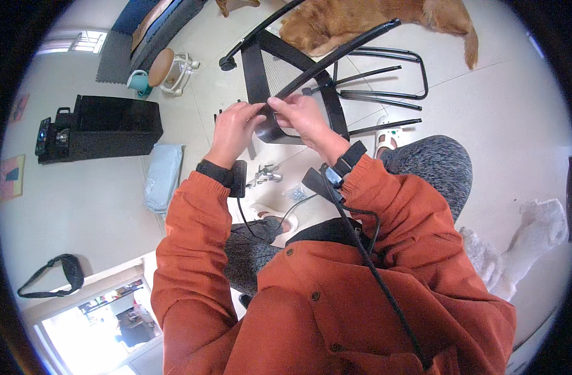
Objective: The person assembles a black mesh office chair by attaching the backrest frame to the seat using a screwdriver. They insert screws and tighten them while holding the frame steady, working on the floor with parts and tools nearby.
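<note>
A black chair part with a mesh panel point(284, 65) in a dark frame point(254, 72) stands tilted in front of me. Both hands meet at its near corner. My left hand point(234, 128) has its thumb and fingers bent in a pinch there; whatever is between them is too small to make out. Close beside it, my right hand point(303, 119) pinches with thumb and forefinger, at the lower end of a long black tube point(354, 53). What its fingertips hold is also unclear. Loose metal hardware point(264, 177) and a clear bag of small parts point(296, 192) lie on the floor below.
Bent black metal tubes point(423, 69) extend right of the mesh panel. A brown dog point(379, 25) lies behind it. To the left are a black boxy appliance point(120, 119), a pale blue packet point(164, 178) and a stool point(162, 67). A cable point(379, 275) runs down my front.
</note>
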Motion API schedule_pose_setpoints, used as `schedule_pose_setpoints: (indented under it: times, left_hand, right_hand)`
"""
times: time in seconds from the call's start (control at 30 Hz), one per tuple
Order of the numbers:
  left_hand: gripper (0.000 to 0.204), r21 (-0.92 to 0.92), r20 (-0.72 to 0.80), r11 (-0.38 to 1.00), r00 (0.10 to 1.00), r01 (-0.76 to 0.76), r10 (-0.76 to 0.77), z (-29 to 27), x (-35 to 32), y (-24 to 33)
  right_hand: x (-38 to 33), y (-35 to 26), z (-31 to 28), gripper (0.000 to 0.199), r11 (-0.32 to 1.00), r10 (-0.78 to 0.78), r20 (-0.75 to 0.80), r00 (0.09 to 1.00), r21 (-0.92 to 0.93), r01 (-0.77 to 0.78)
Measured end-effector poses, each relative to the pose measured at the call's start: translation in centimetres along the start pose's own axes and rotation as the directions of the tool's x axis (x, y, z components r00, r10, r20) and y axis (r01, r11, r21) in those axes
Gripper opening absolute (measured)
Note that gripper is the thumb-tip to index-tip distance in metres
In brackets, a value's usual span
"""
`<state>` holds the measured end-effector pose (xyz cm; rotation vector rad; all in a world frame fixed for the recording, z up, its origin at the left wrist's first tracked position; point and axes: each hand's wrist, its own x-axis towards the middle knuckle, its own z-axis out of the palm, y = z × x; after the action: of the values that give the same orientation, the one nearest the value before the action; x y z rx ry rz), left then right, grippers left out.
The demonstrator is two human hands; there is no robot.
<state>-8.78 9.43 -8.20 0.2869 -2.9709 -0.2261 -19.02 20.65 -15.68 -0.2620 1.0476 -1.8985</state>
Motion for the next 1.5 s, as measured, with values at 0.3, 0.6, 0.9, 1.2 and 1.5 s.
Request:
schedule_pose_setpoints:
  times: [0.3,0.6,0.9,1.2,1.5]
  left_hand:
    - [0.023,-0.066,-0.073,0.987,0.988,-0.144,0.139,-0.6,-0.1,-0.5]
    - [0.023,-0.14,-0.054,0.984,0.993,-0.112,0.105,-0.9,-0.2,-0.9]
    - [0.024,-0.087,-0.023,0.992,0.996,-0.091,0.089,-0.8,0.1,-0.6]
    - [0.024,-0.08,-0.021,0.994,0.998,-0.067,0.066,-0.8,0.1,-0.3]
    - [0.063,0.16,-0.083,0.981,0.992,0.109,-0.096,1.0,-2.0,1.2]
  right_hand:
    - [-0.6,-2.2,0.9,0.028,0.996,0.021,-0.079,0.997,-0.087,-0.028]
    - [-1.3,-2.7,1.7,0.028,0.99,0.005,-0.101,0.995,-0.143,-0.02]
    - [-0.8,-1.3,0.0,0.033,0.996,0.035,0.142,0.989,-0.087,-0.022]
    - [-0.7,-1.5,-0.1,0.025,0.989,0.055,0.116,0.992,0.128,-0.07]
    - [-0.2,-0.3,0.7,0.026,0.999,-0.036,0.026,0.999,-0.034,0.037]
